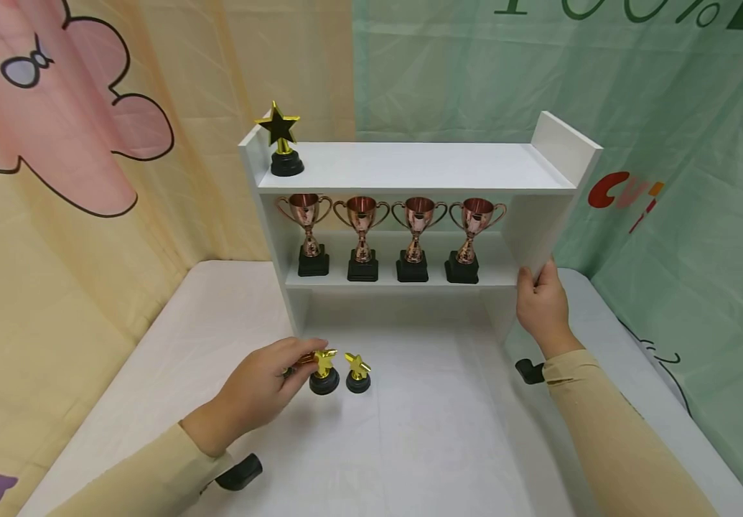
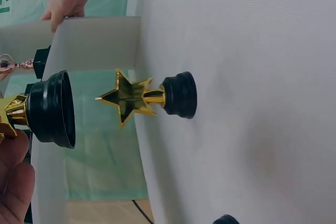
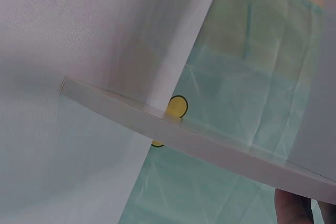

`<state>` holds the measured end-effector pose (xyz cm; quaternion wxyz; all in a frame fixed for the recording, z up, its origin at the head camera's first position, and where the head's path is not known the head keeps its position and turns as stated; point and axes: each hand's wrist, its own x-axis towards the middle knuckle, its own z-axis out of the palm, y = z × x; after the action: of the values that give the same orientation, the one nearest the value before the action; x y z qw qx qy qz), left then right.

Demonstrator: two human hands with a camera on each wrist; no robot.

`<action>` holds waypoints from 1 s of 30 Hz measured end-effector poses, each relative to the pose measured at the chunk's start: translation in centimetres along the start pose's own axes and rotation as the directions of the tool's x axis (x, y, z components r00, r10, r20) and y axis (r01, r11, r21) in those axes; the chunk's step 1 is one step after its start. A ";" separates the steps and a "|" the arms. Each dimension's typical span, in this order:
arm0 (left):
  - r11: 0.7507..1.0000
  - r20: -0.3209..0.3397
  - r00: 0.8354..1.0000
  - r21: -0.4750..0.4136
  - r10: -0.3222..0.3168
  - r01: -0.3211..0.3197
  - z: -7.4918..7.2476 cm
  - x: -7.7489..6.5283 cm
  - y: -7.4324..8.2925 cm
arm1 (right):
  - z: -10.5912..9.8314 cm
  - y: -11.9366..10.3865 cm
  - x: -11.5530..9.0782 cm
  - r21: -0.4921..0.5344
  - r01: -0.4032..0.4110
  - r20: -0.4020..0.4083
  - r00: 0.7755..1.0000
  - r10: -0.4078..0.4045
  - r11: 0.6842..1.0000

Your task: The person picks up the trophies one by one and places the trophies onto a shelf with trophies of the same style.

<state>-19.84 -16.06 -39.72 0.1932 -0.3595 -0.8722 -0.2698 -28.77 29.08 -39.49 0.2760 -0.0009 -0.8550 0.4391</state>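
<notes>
So it's a white cloth [image 1: 436, 445], finely textured up close, yellow curtain [image 1: 216, 136] on the left, green curtain [image 1: 442, 79] on the right. Smooth white shelf [image 1: 423, 165], straight edges, raised ends. Four shiny copper cups [image 1: 361, 214] line its middle board; the top star [image 1: 286, 154] sits far left with bare board running right. Left hand [image 1: 258, 384] pinches a glossy gold star [image 1: 324, 380] above the cloth, just beside the standing star [image 1: 358, 377]. Right hand [image 1: 545, 309] grips the shelf's right edge; open cloth between the hands.
</notes>
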 end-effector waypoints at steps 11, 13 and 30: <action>0.997 -0.073 0.994 0.024 0.080 -0.079 -2.1 2.4 0.2 | -0.1 -0.2 -0.1 0.008 -0.006 0.009 1.000 0.006 1.000; 0.995 -0.088 0.991 0.032 0.102 -0.099 -2.5 2.9 0.3 | -0.1 -0.3 -0.1 0.010 -0.009 0.011 1.000 0.009 1.000; 0.976 -0.213 0.953 0.066 0.216 -0.206 -6.8 8.5 1.6 | -0.1 -0.4 -0.2 0.015 -0.026 0.013 1.000 0.026 1.000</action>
<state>-23.31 -14.79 -29.40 0.3232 -0.4145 -0.8079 -0.2667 -28.45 28.85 -39.22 0.2647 -0.0071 -0.8533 0.4492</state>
